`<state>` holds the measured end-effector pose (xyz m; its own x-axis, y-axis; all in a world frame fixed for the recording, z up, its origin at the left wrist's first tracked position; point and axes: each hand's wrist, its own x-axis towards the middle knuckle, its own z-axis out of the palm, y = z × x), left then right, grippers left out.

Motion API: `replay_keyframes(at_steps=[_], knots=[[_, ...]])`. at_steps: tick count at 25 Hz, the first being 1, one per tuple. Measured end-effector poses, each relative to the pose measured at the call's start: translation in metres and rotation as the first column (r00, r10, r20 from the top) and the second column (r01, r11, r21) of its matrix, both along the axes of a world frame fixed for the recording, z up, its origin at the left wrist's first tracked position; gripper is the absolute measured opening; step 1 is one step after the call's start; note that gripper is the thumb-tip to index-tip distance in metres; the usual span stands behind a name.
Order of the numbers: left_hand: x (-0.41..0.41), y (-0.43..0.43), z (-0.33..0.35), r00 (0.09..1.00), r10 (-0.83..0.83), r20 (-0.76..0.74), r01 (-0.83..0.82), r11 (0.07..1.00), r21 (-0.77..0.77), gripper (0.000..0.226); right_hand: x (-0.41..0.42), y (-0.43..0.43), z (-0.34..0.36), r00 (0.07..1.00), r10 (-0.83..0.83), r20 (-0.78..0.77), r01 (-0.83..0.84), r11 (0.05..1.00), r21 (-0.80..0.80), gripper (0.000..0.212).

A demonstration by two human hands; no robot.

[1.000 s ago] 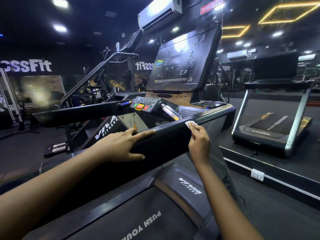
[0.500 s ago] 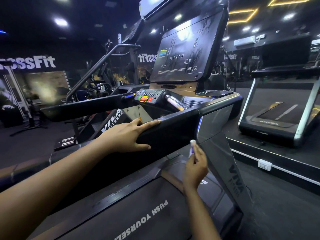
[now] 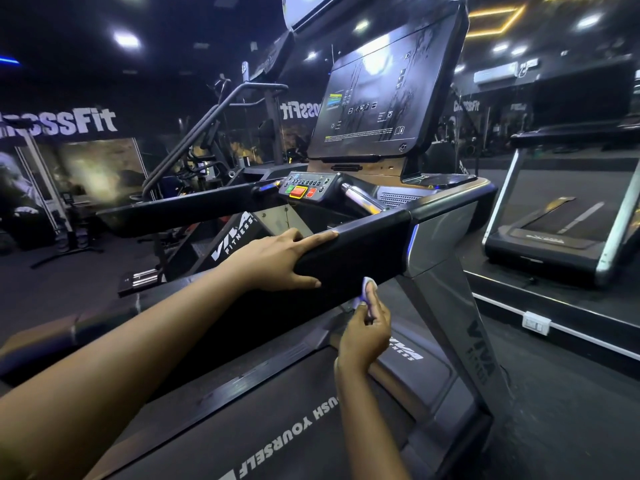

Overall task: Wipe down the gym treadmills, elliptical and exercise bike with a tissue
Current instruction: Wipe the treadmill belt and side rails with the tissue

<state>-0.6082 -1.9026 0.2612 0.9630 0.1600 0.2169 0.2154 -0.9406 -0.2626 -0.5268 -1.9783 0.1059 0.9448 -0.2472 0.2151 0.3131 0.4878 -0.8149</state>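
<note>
Head view: the left hand [image 3: 277, 261] clasps the black padded handrail [image 3: 363, 251] of the near treadmill, fingers laid over its top edge and thumb along its near face. Just under the handrail's lower edge, the right hand [image 3: 367, 330] pinches a small, crumpled white tissue [image 3: 366, 286] between thumb and fingertips, and the wad touches the rail's underside.

The tissue looks light, soft and easily torn. It is best kept bunched and backed by the fingertips, not dragged by a loose corner. The padding looks smooth and firm, so I expect the tissue to slide readily under light pressure.

Most of the tissue is hidden inside the fingers, and the handrail's underside cannot be seen, so how clean it is cannot be told. Beyond the handrail, the glossy dark console screen [image 3: 381, 95] is washed with reflections, and the background machines are dim. The elliptical and exercise bike cannot be picked out.
</note>
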Motion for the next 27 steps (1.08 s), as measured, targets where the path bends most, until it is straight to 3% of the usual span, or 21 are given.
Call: replay_keyframes(at_steps=[3, 8, 14, 22, 27], knots=[[-0.002, 0.002, 0.002, 0.999, -0.014, -0.039, 0.013, 0.999, -0.033, 0.082, -0.036, 0.006, 0.003, 1.0, 0.019, 0.021, -0.02, 0.999, 0.043, 0.037], [-0.058, 0.018, 0.007, 0.992, -0.04, -0.121, 0.02, 0.987, -0.161, 0.081, -0.041, -0.01, -0.001, 0.998, -0.002, 0.062, 0.006, 0.998, -0.068, 0.044], [-0.146, 0.033, 0.008, 0.992, -0.047, -0.12, 0.037, 0.996, -0.086, 0.077, -0.051, 0.01, 0.011, 0.998, 0.011, -0.056, -0.012, 1.0, -0.019, 0.042], [-0.205, 0.048, 0.004, 0.996, -0.068, -0.064, 0.064, 0.996, -0.065, 0.072, -0.152, 0.033, 0.012, 0.998, 0.032, -0.045, -0.029, 0.996, 0.085, 0.039], [-0.215, 0.054, -0.001, 0.995, -0.099, -0.013, 0.099, 0.995, -0.029, 0.07, -0.216, 0.041, -0.003, 0.992, 0.129, 0.009, -0.129, 0.987, 0.1, 0.042]])
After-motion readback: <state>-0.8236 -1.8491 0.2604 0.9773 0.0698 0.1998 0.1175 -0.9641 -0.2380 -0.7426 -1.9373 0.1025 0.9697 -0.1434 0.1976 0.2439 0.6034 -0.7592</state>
